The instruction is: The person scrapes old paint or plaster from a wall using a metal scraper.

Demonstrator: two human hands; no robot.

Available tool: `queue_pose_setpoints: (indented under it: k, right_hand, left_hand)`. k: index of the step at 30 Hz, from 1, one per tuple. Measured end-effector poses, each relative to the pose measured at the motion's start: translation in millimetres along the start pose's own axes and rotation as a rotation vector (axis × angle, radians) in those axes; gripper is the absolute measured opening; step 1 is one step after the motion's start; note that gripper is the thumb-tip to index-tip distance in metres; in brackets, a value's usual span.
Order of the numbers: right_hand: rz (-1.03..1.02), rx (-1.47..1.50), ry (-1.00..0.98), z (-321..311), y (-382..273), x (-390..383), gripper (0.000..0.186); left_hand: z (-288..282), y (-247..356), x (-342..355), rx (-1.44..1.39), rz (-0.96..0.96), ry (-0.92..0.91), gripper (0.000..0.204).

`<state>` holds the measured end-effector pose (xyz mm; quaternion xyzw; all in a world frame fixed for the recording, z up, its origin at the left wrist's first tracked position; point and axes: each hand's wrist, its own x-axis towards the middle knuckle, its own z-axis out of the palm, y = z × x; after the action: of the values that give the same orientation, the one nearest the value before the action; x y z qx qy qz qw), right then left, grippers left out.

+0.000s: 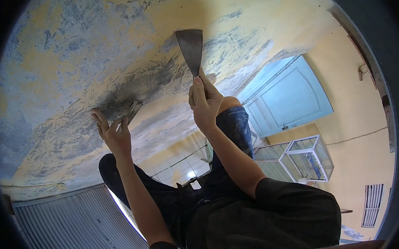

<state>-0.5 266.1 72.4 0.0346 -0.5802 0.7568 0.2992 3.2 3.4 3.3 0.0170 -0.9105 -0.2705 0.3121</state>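
Observation:
My right hand [206, 100] grips a wide putty knife [190, 49] by its handle, with the dark trapezoid blade raised against the mottled wall [63, 64] of peeling cream and bluish-grey paint. Lower and to the left, my left hand [115, 132] holds a second scraper [130, 112] at a dark, rough patch of that wall. Its outer fingertips touch or nearly touch the surface; the scraper's handle is mostly hidden by the hand.
My bent knees [229, 125] are below the wall. To the right are a light blue door [285, 101], a glass display case [306, 159] and a louvred vent [372, 205]. A corrugated metal shutter [73, 223] is at the lower left, with white tiles [186, 168] between my legs.

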Motion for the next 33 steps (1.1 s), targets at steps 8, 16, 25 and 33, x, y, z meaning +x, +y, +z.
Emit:
queue_pose_setpoints:
  k: [8, 16, 25, 33]
  right_hand:
    - [0.031, 0.011, 0.002, 3.2, -5.4, 1.1, 0.04]
    - [0.106, 0.058, 0.025, 4.0, -13.2, -1.5, 0.039]
    - [0.09, 0.059, 0.074, 13.5, -10.3, -3.7, 0.038]
    - [0.171, 0.118, 0.124, 19.0, -19.7, -5.4, 0.038]
  left_hand:
    - [0.8, -0.7, -0.1, 0.019, 0.002, -0.009, 0.014]
    - [-0.6, 8.6, 0.6, -0.005, -0.022, -0.021, 0.012]
    - [-1.0, 7.4, 0.0, -0.009, 0.002, -0.003, 0.013]
    - [0.2, 8.4, 0.1, -0.034, -0.001, 0.004, 0.01]
